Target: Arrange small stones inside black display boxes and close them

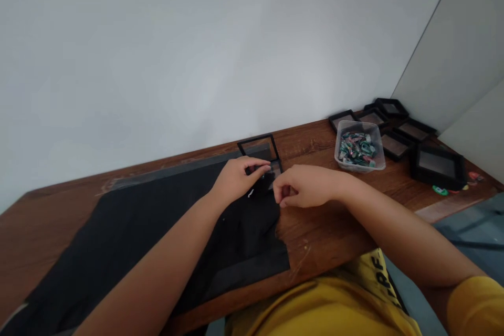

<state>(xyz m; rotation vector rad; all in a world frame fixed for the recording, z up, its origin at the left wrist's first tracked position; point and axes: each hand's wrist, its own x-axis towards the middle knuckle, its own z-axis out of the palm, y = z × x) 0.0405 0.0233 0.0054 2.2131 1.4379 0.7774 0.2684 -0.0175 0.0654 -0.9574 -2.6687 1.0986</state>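
Observation:
A small black case (275,152) with a raised, frame-like lid stands at the far edge of a black cloth. My left hand (237,176) is at its front, with thumb and index finger nearly together at the tips. Whatever lies between those fingertips is too small to name. Just right of the case, my right hand (305,185) is curled, its thumb pressed toward the bent fingers. Anything inside that grip is hidden. Below the left hand, a small white scrap (251,193) shows against the dark.
The black cloth (157,215) covers much of the wooden table (334,231). To the right, a clear plastic tub (360,167) holds many small green wrapped pieces. Several black cases (439,163) lie around it. A green piece (440,190) sits near the right edge. A wall (236,52) rises behind.

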